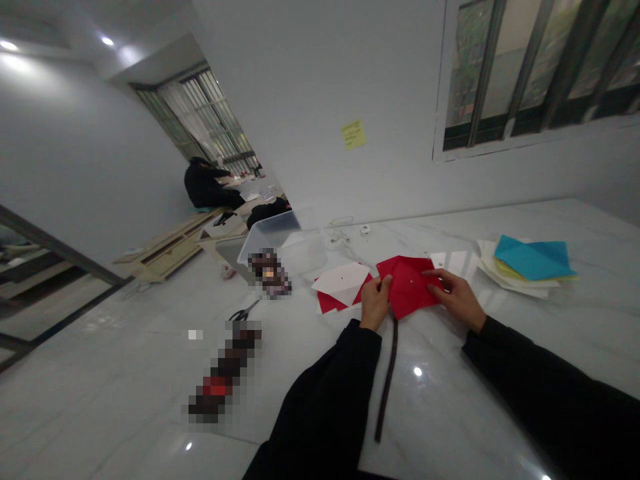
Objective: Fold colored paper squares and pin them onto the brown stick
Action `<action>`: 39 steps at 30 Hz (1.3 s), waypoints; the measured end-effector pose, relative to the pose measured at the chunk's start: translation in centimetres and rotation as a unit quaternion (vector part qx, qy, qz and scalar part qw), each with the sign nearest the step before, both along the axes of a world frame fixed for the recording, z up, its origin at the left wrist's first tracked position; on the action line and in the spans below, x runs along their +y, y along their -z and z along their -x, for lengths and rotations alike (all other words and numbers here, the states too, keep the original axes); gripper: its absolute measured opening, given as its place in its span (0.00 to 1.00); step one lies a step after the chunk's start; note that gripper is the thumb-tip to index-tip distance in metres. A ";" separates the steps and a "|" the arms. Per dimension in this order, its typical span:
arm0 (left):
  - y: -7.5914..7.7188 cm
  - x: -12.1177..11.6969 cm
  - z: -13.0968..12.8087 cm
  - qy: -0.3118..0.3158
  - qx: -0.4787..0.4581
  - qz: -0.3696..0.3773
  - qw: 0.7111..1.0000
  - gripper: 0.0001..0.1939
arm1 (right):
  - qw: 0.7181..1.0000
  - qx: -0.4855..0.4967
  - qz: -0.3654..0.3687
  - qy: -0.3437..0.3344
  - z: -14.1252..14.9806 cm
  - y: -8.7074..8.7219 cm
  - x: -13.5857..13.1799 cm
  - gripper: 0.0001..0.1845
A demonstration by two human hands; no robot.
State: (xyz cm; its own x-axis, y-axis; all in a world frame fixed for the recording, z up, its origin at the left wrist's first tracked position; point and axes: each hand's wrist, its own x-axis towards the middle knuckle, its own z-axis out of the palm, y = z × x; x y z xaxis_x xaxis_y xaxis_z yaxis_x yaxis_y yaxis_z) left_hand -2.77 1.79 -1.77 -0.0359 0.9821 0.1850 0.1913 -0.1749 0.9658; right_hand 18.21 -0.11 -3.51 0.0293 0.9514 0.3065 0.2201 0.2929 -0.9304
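Well, the red paper sheet (407, 287) lies near the middle of the white marble worktop (125, 373), its lower left edge pinched in the left hand's (375, 301) closed grip. The right hand (457, 299) sits over its right corner, grip half open, fingertips on the paper; whether it has real hold, I cannot tell. From the sheet, a folded white-and-red paper (343, 283) lies just beside at 9 o'clock, a blue paper stack (534, 259) at 3 o'clock, and a dark strip (389, 380) runs toward 6 o'clock. Farther out lie black-handled scissors (244, 311) at 9 o'clock, a pixelated object (225, 373) at 8 o'clock, and a clear plastic box (270, 240) at 10 o'clock. A seated person (205, 185) is well beyond it.
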 end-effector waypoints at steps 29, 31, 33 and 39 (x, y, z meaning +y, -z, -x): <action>0.0 0.7 0.8 0.124 -0.191 0.075 0.971 0.26 | 0.969 0.214 0.107 0.067 -1.0 1.4 1.0 0.20; -0.1 0.8 0.9 0.130 -0.222 0.087 0.962 0.26 | 0.960 0.254 0.111 0.048 -1.0 1.5 1.1 0.20; -0.3 0.8 0.9 0.134 -0.249 0.101 0.954 0.25 | 0.949 0.289 0.120 0.030 -1.1 1.6 1.3 0.20; -1.0 0.5 1.1 0.167 -0.297 0.127 0.932 0.30 | 0.925 0.343 0.161 -0.011 -1.6 1.3 1.6 0.21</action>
